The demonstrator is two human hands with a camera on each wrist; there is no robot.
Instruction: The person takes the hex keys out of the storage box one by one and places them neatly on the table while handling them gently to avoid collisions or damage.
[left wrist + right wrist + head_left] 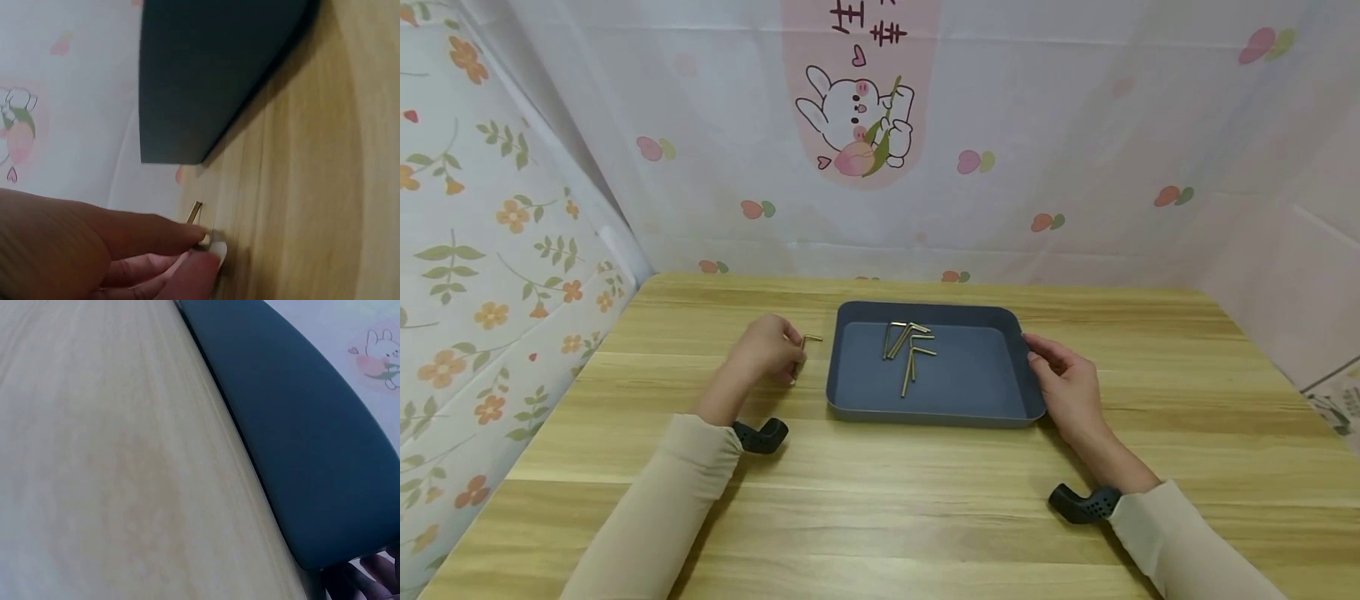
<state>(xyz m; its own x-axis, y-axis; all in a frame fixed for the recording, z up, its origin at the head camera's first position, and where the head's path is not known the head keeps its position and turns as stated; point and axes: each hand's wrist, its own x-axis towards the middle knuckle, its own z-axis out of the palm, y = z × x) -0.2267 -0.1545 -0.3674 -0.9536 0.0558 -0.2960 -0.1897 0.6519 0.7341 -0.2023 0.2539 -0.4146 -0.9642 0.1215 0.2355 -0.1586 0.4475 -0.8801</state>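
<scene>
My left hand (pixel 769 350) is at the tray's left side, low over the table, and pinches a brass-coloured, L-shaped hex key (pixel 812 337) between thumb and fingers. Its short arm points toward the tray; in the left wrist view, only a short end of the key (pixel 195 211) shows past the fingertips. Several similar hex keys (pixel 913 337) lie loosely grouped in the left half of the shallow dark grey tray (pixel 973 367). My right hand (pixel 1070 385) touches the tray's right wall with its thumb and fingertips. In the right wrist view, dark fingers (pixel 356 584) appear at the tray's end.
The tray stands on a light wood-grain table (pixel 880 500). A white curtain (pixel 715 108) with a rabbit print hangs behind the table's back edge, and a floral curtain (pixel 490 250) hangs along the left. Each wrist wears a black camera mount (pixel 762 436).
</scene>
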